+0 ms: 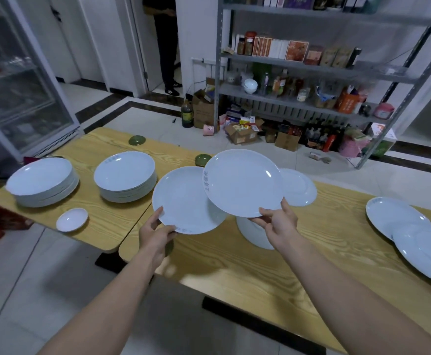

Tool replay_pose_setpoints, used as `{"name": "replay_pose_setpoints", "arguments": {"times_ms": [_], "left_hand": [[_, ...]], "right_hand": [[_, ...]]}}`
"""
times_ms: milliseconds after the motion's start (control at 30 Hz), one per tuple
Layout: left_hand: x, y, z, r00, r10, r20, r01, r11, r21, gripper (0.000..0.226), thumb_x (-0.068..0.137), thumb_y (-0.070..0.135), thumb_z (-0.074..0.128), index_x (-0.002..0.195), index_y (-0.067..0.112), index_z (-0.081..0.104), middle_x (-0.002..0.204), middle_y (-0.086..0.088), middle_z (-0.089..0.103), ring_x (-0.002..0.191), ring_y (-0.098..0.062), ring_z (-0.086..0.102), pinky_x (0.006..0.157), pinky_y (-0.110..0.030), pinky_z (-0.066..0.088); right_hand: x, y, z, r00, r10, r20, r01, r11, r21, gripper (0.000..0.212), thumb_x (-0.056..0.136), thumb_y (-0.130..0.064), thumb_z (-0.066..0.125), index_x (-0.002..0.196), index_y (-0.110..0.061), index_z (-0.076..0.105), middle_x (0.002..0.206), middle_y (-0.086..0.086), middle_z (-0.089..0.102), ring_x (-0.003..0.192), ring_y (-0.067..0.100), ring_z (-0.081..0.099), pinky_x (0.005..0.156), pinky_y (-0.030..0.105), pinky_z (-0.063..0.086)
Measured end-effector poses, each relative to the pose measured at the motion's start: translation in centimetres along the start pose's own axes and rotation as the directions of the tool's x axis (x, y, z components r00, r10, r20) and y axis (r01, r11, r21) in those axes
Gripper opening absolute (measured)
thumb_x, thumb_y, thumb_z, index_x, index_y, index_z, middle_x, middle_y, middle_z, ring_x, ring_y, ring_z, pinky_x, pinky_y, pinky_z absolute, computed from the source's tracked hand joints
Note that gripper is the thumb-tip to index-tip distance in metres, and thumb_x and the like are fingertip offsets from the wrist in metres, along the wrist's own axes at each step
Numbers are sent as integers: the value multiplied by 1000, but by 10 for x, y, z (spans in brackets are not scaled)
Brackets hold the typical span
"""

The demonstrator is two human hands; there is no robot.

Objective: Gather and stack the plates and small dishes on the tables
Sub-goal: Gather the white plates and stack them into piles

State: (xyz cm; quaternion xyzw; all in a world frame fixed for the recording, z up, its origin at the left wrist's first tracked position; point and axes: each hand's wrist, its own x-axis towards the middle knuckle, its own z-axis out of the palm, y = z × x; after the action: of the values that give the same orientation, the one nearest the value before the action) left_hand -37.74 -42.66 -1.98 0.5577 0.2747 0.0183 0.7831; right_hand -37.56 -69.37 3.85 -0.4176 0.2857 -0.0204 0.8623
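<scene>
Pinching a plate rim in each of my hands, left hand on the lower plate, right hand on the upper plate overlapping it above the desk, I'd level both, nest them, then land on the nearest stack.

Two plate stacks sit left on the table, small dish before them.
</scene>
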Motion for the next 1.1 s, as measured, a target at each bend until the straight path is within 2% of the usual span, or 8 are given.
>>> {"name": "replay_pose_setpoints", "arguments": {"times_ms": [167, 300, 367, 633, 800, 900, 1000, 1100], "left_hand": [[7, 23, -22, 999, 31, -38, -32, 999, -22, 67, 82, -17, 64, 138, 19, 55, 133, -3, 53, 111, -27, 61, 82, -36, 58], [20, 40, -49, 998, 44, -52, -45, 999, -24, 67, 81, -17, 65, 136, 21, 57, 126, 0, 51, 96, -18, 63, 77, -34, 59], [30, 50, -65, 997, 45, -55, -47, 999, -27, 67, 80, -16, 67, 135, 22, 58, 127, 0, 51, 96, -19, 64, 78, -35, 59], [77, 78, -115, 997, 38, -65, -43, 997, -71, 65, 80, -15, 68, 133, 21, 59, 121, 0, 57, 100, -21, 65, 74, -32, 61], [117, 86, -130, 996, 41, -81, -49, 994, -97, 63, 80, -15, 67, 131, 21, 59, 119, -3, 63, 103, -25, 67, 71, -32, 60], [145, 90, -133, 995, 30, -98, -38, 996, -85, 62, 79, -16, 68, 129, 22, 60, 121, -6, 63, 106, -27, 66, 77, -36, 59], [177, 95, -134, 994, 4, -110, -11, 998, -68, 62, 79, -16, 68, 128, 22, 61, 125, -8, 62, 107, -27, 66, 78, -37, 60], [209, 103, -133, 991, -25, -131, 14, 996, -87, 62, 80, -18, 67, 129, 20, 60, 127, -11, 61, 107, -28, 66, 74, -34, 61]], "right_hand": [[-3, 15, 29, 999, 14, 42, -12, 999, -30, 82, 81, 24, 56, 148, -22, 45, 130, 10, 61, 102, 35, 67, 90, 56, 55], [-5, 34, 59, 998, 19, 63, -16, 999, -52, 82, 79, 25, 57, 147, -21, 48, 131, 12, 61, 100, 36, 67, 72, 46, 61], [-6, 45, 74, 998, 27, 61, -25, 999, -41, 83, 79, 26, 57, 147, -20, 48, 131, 13, 60, 99, 36, 68, 67, 44, 61], [6, 81, 134, 997, 50, 57, -50, 999, -2, 83, 80, 26, 57, 149, -19, 43, 129, 11, 57, 96, 36, 66, 79, 49, 59], [32, 98, 170, 996, 67, 57, -64, 997, -54, 83, 81, 24, 58, 151, -18, 41, 137, 13, 57, 107, 40, 64, 81, 50, 58], [55, 105, 195, 996, 83, 44, -80, 994, -70, 85, 81, 24, 58, 152, -18, 38, 138, 13, 55, 105, 39, 65, 74, 46, 58], [82, 114, 218, 994, 99, 43, -95, 992, -85, 85, 81, 25, 58, 151, -19, 39, 137, 12, 56, 92, 33, 68, 64, 39, 57], [109, 121, 238, 991, 126, 45, -122, 988, -95, 84, 81, 25, 58, 150, -20, 41, 138, 12, 57, 93, 32, 68, 64, 39, 57]]}}
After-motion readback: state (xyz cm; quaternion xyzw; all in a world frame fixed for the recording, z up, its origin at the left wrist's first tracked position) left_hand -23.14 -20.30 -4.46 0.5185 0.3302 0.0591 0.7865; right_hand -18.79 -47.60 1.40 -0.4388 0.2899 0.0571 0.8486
